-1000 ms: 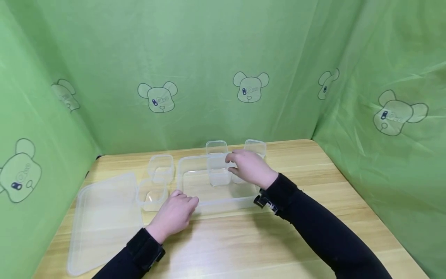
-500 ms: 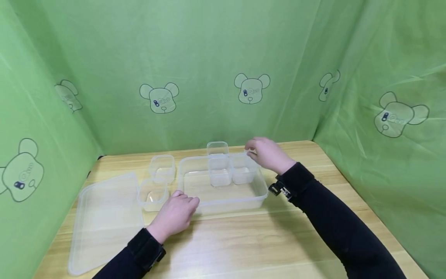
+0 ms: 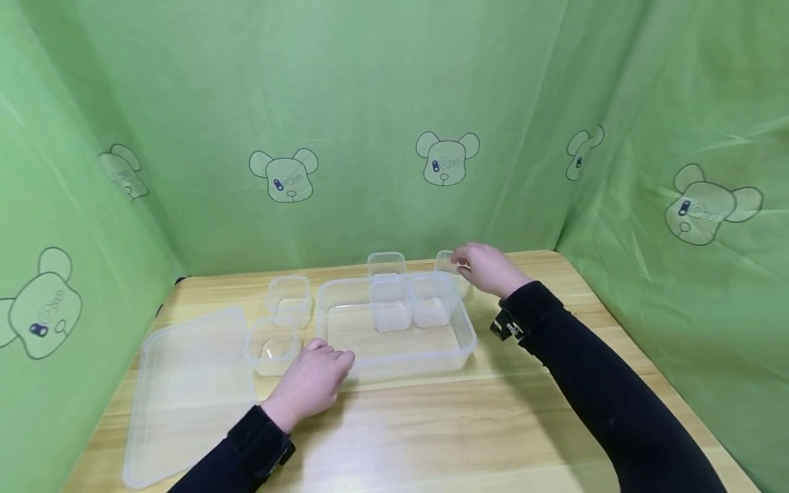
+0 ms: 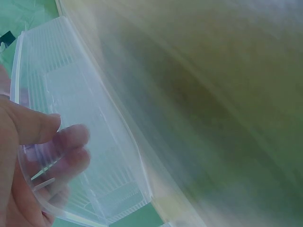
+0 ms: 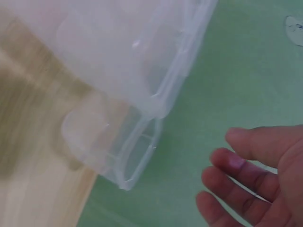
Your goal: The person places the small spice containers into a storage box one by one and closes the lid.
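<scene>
A large clear plastic box (image 3: pixel 401 357) stands mid-table. My left hand (image 3: pixel 314 380) grips its front-left wall; in the left wrist view the thumb (image 4: pixel 40 126) lies on one side of the wall and the fingers show through the plastic. Two small clear tubs (image 3: pixel 391 315) stand side by side inside the box. My right hand (image 3: pixel 490 269) is just behind the box's right end, beside another small tub (image 3: pixel 445 261) that it partly covers. In the right wrist view its loosely bent fingers (image 5: pixel 232 182) hold nothing, apart from the small tub (image 5: pixel 90 135).
One more small tub (image 3: pixel 386 262) stands behind the box. To the left are a rear tub (image 3: pixel 288 296) and a front tub (image 3: pixel 271 342). A flat translucent lid (image 3: pixel 191 397) lies at the table's left. Green curtains (image 3: pixel 370 82) with bear heads enclose the table's far side.
My right hand has moved right from above the tubs inside the box to the small tub behind the box's right end. The left hand has kept its grip on the box.
</scene>
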The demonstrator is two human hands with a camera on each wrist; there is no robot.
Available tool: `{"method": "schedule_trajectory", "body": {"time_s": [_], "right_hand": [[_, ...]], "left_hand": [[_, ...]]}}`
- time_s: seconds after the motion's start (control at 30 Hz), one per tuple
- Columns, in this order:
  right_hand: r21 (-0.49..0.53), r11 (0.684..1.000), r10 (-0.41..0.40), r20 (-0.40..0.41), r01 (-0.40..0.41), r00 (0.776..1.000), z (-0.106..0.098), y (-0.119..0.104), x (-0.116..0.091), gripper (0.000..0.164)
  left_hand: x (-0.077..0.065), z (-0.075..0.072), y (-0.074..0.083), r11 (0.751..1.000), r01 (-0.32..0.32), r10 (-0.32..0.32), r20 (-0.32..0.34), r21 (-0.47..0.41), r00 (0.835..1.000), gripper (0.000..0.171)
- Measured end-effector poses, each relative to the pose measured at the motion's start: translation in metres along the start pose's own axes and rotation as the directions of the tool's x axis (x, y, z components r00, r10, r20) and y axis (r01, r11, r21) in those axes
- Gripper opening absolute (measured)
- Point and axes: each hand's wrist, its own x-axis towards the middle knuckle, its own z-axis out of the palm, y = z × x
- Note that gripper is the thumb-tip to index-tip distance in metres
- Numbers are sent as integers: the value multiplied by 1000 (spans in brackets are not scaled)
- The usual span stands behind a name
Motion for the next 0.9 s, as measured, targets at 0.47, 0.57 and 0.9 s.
{"method": "schedule_trajectory", "body": {"time_s": [0.47,0.57,0.9], "right_hand": [[-13,1000,-14,-4,14,1000,24,22,10,24],[-14,1000,-11,16,11,1000,27,24,13,27],[-14,1000,-18,61,19,998,43,32,17,30]], "left_hand": [[-1,3,0,1000,-5,5,-21,1,1000,26],[-1,3,-1,1000,1,-1,-10,0,1000,25],[-1,2,0,1000,-2,2,-26,-9,1000,28]]}}
